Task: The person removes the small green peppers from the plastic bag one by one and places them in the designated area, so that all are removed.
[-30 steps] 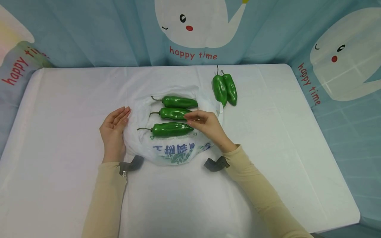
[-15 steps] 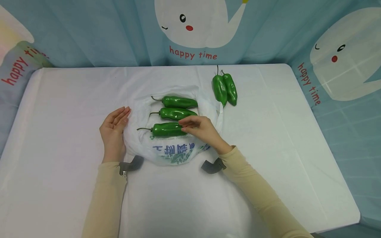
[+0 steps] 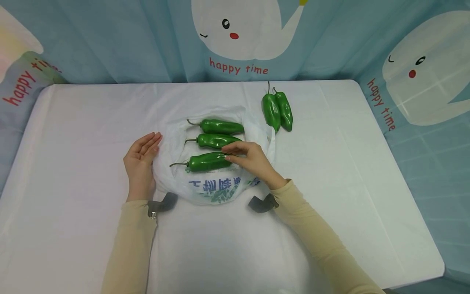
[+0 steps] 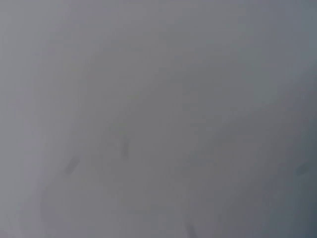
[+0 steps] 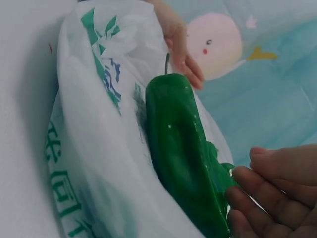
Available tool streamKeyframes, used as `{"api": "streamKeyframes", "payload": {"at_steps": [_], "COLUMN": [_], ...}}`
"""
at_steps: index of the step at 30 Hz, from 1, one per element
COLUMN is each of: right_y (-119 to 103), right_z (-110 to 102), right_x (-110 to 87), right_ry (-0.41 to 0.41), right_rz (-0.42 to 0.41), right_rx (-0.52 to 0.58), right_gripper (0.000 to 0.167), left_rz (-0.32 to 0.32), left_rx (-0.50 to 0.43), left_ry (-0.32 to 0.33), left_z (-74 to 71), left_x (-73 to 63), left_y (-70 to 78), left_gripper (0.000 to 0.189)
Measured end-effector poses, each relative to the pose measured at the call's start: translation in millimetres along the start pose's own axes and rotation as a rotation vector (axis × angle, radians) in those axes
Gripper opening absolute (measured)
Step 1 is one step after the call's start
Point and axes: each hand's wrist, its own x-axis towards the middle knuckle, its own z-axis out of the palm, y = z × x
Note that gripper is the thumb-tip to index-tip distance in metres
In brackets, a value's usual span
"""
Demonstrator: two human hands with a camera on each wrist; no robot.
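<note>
A white plastic bag (image 3: 216, 194) with blue and green print lies rumpled on the table. Three green peppers rest on it in a row: a far pepper (image 3: 222, 126), a middle pepper (image 3: 213, 140) and a near pepper (image 3: 205, 161). My right hand (image 3: 253, 161) is at the tip end of the near pepper. In the right wrist view its loosely bent fingers (image 5: 262, 198) touch that pepper's side, while the thumb stays off it. At the bag's left edge stands my left hand (image 3: 141, 157), fingers extended. The left wrist view is a grey blur.
Two more green peppers, one (image 3: 271, 110) beside another (image 3: 284, 110), lie at the back right, just past the bag. A white cloth covers the table (image 3: 349, 171). Blue curtains (image 3: 147, 41) hang behind and at the sides.
My right hand has moved from the middle pepper's tip toward me, to the near pepper. The near pepper has turned slightly, its stem end shifting toward me. My left hand has stayed still.
</note>
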Motion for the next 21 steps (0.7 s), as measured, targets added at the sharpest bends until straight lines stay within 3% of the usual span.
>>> {"api": "streamKeyframes", "payload": {"at_steps": [21], "right_y": [1.6], "right_z": [6.5], "right_x": [1.0], "right_ry": [-0.064], "right_rz": [-0.018], "right_rx": [-0.182], "right_gripper": [0.027], "left_rz": [-0.019], "left_rx": [-0.014], "left_ry": [0.009], "left_z": [0.6], "left_x": [-0.1], "left_y": [0.0], "left_gripper": [0.033]}}
